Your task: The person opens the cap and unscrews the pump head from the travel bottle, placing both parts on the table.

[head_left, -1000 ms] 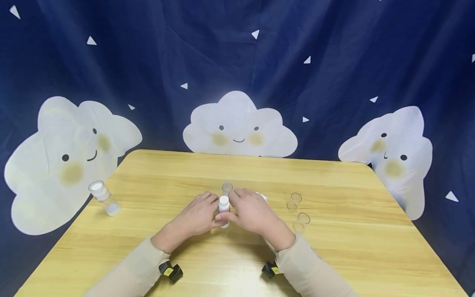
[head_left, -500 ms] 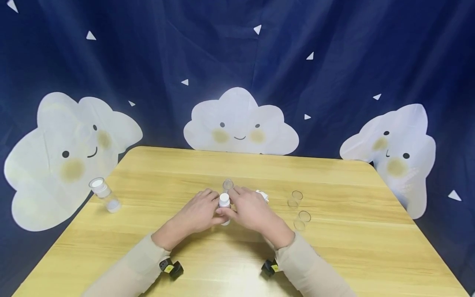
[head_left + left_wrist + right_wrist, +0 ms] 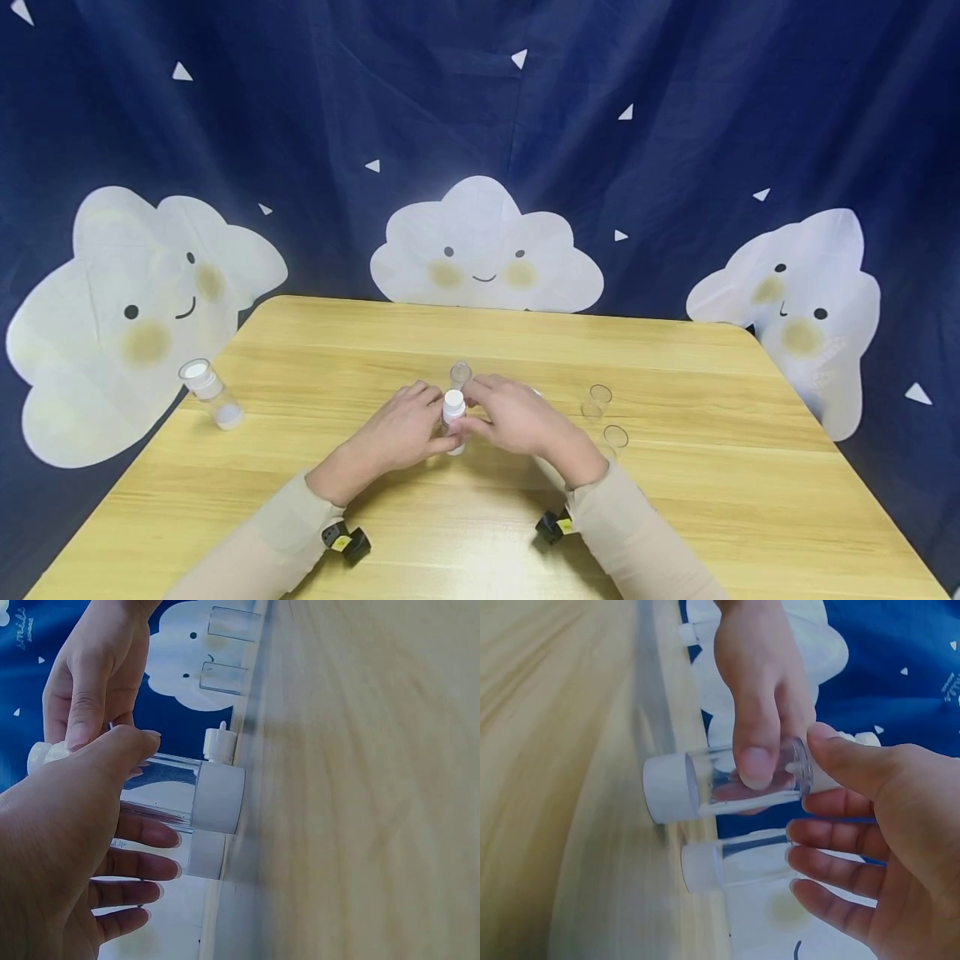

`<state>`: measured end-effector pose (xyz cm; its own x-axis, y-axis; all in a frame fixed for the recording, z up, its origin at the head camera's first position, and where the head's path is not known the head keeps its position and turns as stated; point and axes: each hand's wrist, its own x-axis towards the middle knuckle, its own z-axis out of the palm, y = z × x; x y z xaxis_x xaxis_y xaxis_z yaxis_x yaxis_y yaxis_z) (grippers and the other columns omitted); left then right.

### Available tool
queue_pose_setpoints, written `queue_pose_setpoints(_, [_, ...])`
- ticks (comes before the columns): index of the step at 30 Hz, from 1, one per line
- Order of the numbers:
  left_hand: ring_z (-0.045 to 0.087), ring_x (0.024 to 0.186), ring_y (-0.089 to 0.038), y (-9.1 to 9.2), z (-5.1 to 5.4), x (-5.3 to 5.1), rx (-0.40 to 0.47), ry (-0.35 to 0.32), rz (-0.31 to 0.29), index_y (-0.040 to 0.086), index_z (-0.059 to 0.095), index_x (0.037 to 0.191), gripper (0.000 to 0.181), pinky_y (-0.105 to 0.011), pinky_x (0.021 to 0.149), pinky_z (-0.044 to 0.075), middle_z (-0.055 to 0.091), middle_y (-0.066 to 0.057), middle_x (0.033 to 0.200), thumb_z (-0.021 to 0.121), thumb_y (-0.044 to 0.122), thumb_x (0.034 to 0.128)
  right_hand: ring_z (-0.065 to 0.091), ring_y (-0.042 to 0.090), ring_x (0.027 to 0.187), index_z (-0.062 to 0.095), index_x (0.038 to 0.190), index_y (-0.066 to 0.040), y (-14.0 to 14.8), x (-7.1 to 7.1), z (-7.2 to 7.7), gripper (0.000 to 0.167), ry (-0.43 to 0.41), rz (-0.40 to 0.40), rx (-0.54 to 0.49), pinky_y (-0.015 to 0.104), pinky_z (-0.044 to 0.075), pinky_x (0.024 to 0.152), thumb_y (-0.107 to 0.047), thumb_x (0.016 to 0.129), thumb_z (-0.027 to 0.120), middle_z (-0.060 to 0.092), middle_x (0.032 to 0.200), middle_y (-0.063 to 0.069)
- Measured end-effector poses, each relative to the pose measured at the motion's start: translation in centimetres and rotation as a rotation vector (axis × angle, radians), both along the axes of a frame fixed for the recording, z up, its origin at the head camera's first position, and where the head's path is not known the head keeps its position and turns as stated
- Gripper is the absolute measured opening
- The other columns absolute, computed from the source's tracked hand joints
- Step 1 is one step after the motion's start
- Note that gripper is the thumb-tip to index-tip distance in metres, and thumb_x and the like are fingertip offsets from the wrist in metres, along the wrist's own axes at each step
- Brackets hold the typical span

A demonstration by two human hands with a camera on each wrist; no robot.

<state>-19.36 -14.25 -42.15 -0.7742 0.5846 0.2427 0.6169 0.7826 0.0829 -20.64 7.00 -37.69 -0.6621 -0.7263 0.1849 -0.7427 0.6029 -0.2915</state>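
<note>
"What stood at the far left?"

"A white-topped bottle (image 3: 212,393), on the desk (image 3: 337,350) and well apart from the work."

"And the left grip?"

"The left grip (image 3: 401,425) was clamped on the clear wall of the held bottle (image 3: 184,791), thumb on one side, fingers round the other. That seemed the right place: low enough to keep clear of the upper end."

"So the held bottle was in the middle?"

"Between both hands, about upright, white base down and apparently on the desk. The step looked like working its white top (image 3: 453,400) on the clear body, though I couldn't tell if it was fully seated."

"What did that call for?"

"Keeping the body plumb and letting the desk take any downward push. The wall looked smooth, so it could have slipped round under a weak hold; squeezing harder than needed seemed no help either."

"Anything close by?"

"A second clear container (image 3: 742,864) stood just behind, so a tilt that way risked a knock."

"Then the right grip?"

"The right grip (image 3: 517,417) was pinched on the upper end, thumb against forefinger, other fingers spread loose. Small, level turns seemed best, with a check that no gap showed at the rim."

"And further right?"

"A nozzled white piece (image 3: 221,744), mostly hidden from the head camera, then the rear tube (image 3: 596,402) and the front tube (image 3: 613,443). The right elbow needed to swing gently there."
</note>
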Motion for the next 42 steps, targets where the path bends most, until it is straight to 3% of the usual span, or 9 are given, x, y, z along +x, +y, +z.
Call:
queue_pose_setpoints(6, [0.054,0.104,-0.025,-0.1,0.0,-0.1,-0.014,0.016,-0.012,0.005,0.064,0.113,0.059,-0.043,0.096,0.045,0.062,-0.008,0.108,0.055,0.059,0.0917,0.059,0.015,0.096,0.059,0.106,-0.018,0.3,-0.2,0.1,0.030,-0.003,0.044,-0.013,0.036,0.051,0.083,-0.046,0.096,0.057,0.065,0.105,0.001])
queue_pose_setpoints(11, [0.054,0.105,-0.026,-0.1,0.1,0.0,-0.020,0.016,-0.015,0.003,0.064,0.114,0.060,-0.043,0.096,0.045,0.062,-0.009,0.109,0.054,0.059,0.0923,0.059,0.016,0.097,0.060,0.114,-0.017,0.4,-0.1,0.3,0.036,-0.014,0.044,-0.007,0.035,0.050,0.083,-0.047,0.094,0.060,0.065,0.107,0.002])
queue_pose_setpoints(25, [0.054,0.098,-0.024,-0.1,0.2,0.2,-0.020,0.010,-0.011,0.003,0.063,0.113,0.060,-0.040,0.090,0.048,0.061,-0.008,0.105,0.053,0.059,0.0930,0.061,0.019,0.101,0.058,0.117,-0.017,0.1,0.6,0.4,0.048,0.045,-0.057,0.061,0.038,0.051,0.084,-0.057,0.091,0.058,0.065,0.110,0.001])
queue_pose_setpoints(28, [0.053,0.097,-0.023,-0.1,0.2,0.2,-0.012,0.002,-0.010,0.005,0.063,0.115,0.058,-0.040,0.090,0.048,0.061,-0.007,0.105,0.059,0.057,0.0904,0.062,0.019,0.095,0.058,0.114,-0.016,-0.3,0.9,0.2,0.049,0.078,-0.082,0.051,0.037,0.053,0.079,-0.059,0.091,0.056,0.065,0.104,0.001])
queue_pose_setpoints(31, [0.053,0.095,-0.022,-0.1,0.0,0.1,-0.003,0.012,-0.018,0.007,0.063,0.112,0.053,-0.039,0.088,0.048,0.060,-0.005,0.102,0.063,0.055,0.0887,0.060,0.016,0.082,0.057,0.107,-0.014,-0.8,1.1,-0.2,0.050,0.154,-0.103,0.048,0.033,0.052,0.066,-0.062,0.090,0.055,0.062,0.092,-0.002])
queue_pose_setpoints(34, [0.052,0.093,-0.021,-0.2,-0.1,0.0,-0.007,0.041,-0.032,0.008,0.063,0.109,0.049,-0.038,0.087,0.048,0.059,-0.004,0.100,0.064,0.053,0.0884,0.056,0.015,0.072,0.056,0.118,-0.008,-1.2,1.3,-0.5,0.062,0.233,-0.121,0.044,0.030,0.047,0.057,-0.063,0.090,0.055,0.058,0.083,-0.003])
queue_pose_setpoints(38, [0.051,0.091,-0.020,-0.3,-0.1,0.0,-0.017,0.063,-0.045,0.008,0.064,0.106,0.048,-0.037,0.085,0.048,0.059,-0.003,0.099,0.064,0.052,0.0887,0.055,0.015,0.067,0.046,0.138,-0.001,-1.8,1.6,-0.8,0.080,0.301,-0.159,0.044,0.030,0.046,0.054,-0.064,0.090,0.054,0.058,0.078,-0.002])
queue_pose_setpoints(42, [0.051,0.090,-0.020,-0.3,-0.1,0.0,-0.015,0.060,-0.052,0.008,0.064,0.103,0.047,-0.037,0.083,0.048,0.059,-0.002,0.097,0.061,0.053,0.0904,0.055,0.016,0.066,0.045,0.140,-0.001,-2.1,1.8,-0.9,0.080,0.312,-0.188,0.044,0.028,0.045,0.053,-0.063,0.090,0.054,0.058,0.077,-0.001])
